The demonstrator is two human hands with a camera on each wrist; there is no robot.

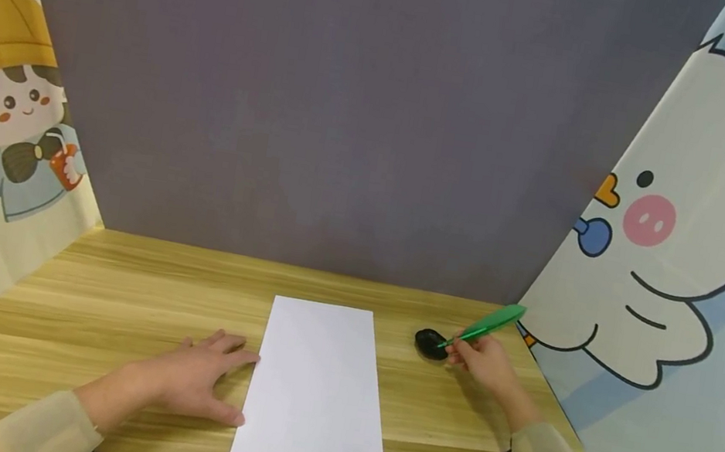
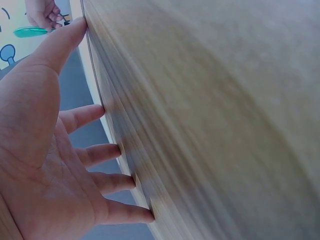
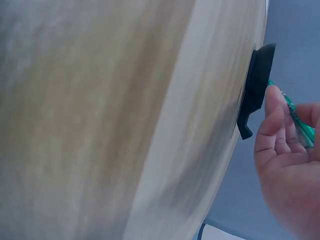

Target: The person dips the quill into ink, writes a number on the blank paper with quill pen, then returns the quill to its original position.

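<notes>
My right hand pinches a green feather-shaped quill pen between thumb and fingers, its plume pointing up and to the right. The pen's lower tip sits in a small black ink dish on the table. From the right wrist view, the dish shows side-on, right by the fingertips, with part of the green pen between the fingers. My left hand rests spread on the table, thumb and index fingertips at the left edge of a blank white sheet of paper. Its fingers look straight in the left wrist view.
The wooden table ends at a dark grey panel at the back. Cartoon-printed walls stand at both sides, a child figure on the left and a white bird on the right, close to my right arm.
</notes>
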